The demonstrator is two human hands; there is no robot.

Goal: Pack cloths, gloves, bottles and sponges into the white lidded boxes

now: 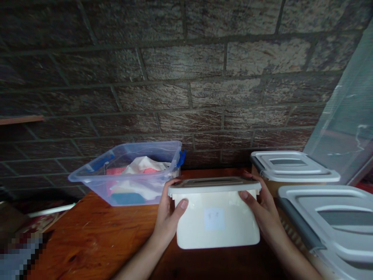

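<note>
A white lidded storage box [233,233] is held between my two hands above the wooden table, with its lid [186,189] on top. A small pale label [214,219] with faint marks sticks to its near side. My left hand [170,210] grips the box's left end, thumb on the near wall and fingers up by the lid's edge. On the opposite end, my right hand [264,212] grips in the same way. Whether the underside touches the table I cannot tell.
Left of the box stands an open clear tub [96,182] with blue latches, holding white and pink cloth. Two bins with light lids, a nearer bin [344,245] and a farther bin [294,175], stand at the right. A brick wall [204,93] rises behind the wooden table [96,237].
</note>
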